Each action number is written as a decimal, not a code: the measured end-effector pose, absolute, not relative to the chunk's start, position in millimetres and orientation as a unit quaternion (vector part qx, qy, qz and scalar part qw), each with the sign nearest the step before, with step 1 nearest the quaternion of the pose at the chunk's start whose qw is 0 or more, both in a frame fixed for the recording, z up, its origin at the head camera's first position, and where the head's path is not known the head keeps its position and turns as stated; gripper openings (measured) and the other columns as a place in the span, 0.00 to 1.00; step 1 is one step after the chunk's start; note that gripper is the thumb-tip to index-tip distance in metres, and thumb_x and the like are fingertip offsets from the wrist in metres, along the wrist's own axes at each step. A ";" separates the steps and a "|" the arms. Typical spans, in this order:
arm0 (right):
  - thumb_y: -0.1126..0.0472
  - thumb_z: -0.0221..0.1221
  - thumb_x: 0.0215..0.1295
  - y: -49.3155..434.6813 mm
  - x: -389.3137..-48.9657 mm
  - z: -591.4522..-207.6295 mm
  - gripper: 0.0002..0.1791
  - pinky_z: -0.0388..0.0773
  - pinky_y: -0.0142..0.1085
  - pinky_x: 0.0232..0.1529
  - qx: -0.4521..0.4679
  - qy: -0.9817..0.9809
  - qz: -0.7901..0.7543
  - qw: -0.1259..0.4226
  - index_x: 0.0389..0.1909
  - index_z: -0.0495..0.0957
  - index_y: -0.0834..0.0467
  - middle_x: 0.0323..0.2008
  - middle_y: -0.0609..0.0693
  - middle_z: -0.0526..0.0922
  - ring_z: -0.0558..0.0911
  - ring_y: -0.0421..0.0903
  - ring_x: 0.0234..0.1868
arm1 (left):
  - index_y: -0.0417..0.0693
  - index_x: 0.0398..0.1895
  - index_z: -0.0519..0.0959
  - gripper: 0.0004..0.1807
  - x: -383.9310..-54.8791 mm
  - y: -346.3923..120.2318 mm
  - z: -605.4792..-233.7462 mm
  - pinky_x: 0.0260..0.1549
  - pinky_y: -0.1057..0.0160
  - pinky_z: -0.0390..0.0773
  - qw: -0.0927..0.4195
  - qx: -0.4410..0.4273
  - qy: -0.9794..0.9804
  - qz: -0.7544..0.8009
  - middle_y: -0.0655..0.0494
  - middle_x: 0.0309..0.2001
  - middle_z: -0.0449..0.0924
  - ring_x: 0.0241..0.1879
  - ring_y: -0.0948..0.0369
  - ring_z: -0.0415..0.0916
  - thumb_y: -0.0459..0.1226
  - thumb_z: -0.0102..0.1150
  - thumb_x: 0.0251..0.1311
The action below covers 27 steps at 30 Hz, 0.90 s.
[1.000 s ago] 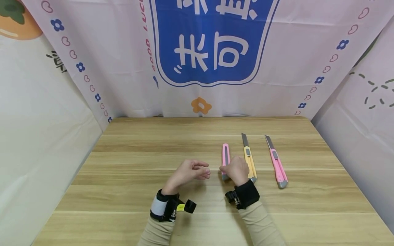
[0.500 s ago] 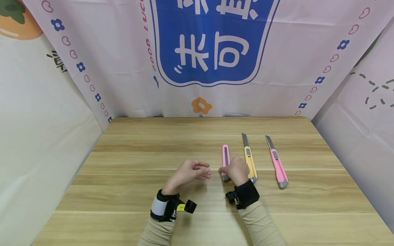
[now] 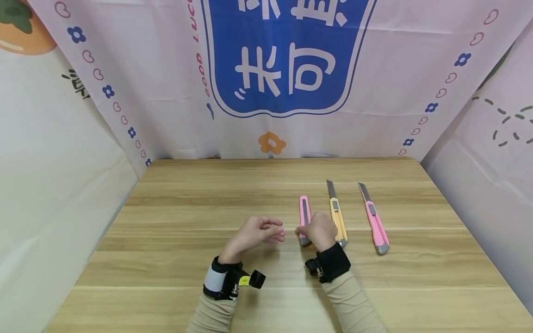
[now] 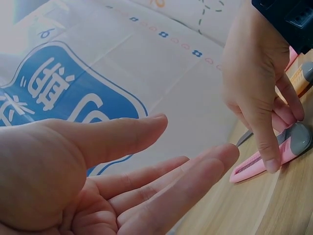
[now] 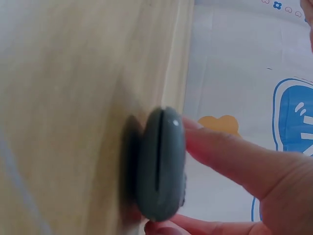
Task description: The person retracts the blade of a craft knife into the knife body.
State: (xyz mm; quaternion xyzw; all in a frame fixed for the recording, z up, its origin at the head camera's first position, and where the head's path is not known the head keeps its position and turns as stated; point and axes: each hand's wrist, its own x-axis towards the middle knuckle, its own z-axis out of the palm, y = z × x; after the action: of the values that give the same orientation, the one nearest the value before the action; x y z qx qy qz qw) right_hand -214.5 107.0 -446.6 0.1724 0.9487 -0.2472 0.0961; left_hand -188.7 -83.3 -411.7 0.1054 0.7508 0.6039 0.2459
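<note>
A pink utility knife [image 3: 305,210] with a grey end cap lies leftmost on the wooden table, no blade showing past its tip. The right hand [image 3: 321,230] reaches over it from the right and pinches its lower part. In the right wrist view the grey end cap [image 5: 161,166] sits between thumb and fingers, close over the tabletop. The left hand [image 3: 256,233] hovers to the left, palm turned inward, holding nothing. The left wrist view shows its thumb [image 4: 122,139] and fingers apart.
A yellow utility knife [image 3: 338,217], its blade out, lies just right of the right hand, partly hidden by it. Farther right is another pink utility knife [image 3: 376,226], also with its blade extended. A printed cloth [image 3: 179,115] hangs behind the table [image 3: 166,208].
The leftmost pink utility knife and the right thumb have shifted very slightly toward the person. The left hand has stayed in place.
</note>
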 end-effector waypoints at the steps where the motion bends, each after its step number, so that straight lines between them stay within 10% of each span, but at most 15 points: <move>1: 0.46 0.73 0.45 107.1 -214.3 -446.1 0.25 0.59 0.30 0.16 0.172 0.948 -0.249 0.096 0.14 0.69 0.55 0.14 0.45 0.66 0.67 0.40 0.16 | 0.28 0.57 0.72 0.18 -188.8 -83.4 -411.8 0.50 0.50 0.84 0.246 0.105 0.751 0.603 0.32 0.47 0.83 0.42 0.55 0.86 0.33 0.51 0.69; 10: 0.45 0.70 0.51 125.6 -210.8 -432.1 0.24 0.61 0.30 0.17 0.156 0.955 -0.249 0.041 0.34 0.82 0.63 0.26 0.53 0.81 0.72 0.43 0.21 | 0.27 0.56 0.72 0.18 -189.8 -83.8 -412.0 0.51 0.48 0.83 0.246 0.100 0.755 0.600 0.33 0.45 0.84 0.44 0.50 0.86 0.33 0.51 0.69; 18: 0.46 0.68 0.53 175.3 -208.8 -431.3 0.32 0.51 0.28 0.15 0.146 0.953 -0.262 0.046 0.09 0.58 0.54 0.10 0.43 0.53 0.57 0.39 0.13 | 0.28 0.56 0.73 0.19 -189.9 -83.6 -411.8 0.51 0.48 0.83 0.246 0.101 0.759 0.594 0.34 0.45 0.84 0.44 0.49 0.85 0.34 0.51 0.69; 27: 0.44 0.69 0.50 187.6 -213.6 -440.0 0.28 0.58 0.30 0.17 0.165 0.943 -0.258 0.129 0.15 0.63 0.56 0.15 0.45 0.60 0.64 0.42 0.18 | 0.28 0.56 0.73 0.18 -190.1 -84.3 -411.6 0.51 0.49 0.83 0.248 0.098 0.759 0.595 0.34 0.45 0.84 0.42 0.54 0.86 0.34 0.51 0.69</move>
State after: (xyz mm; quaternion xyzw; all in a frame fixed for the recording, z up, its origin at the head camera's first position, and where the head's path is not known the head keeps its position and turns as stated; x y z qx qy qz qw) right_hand -213.6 187.6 -440.0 0.1647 0.9432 -0.2581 0.1290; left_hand -190.1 -84.3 -411.6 0.0980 0.7586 0.5946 0.2478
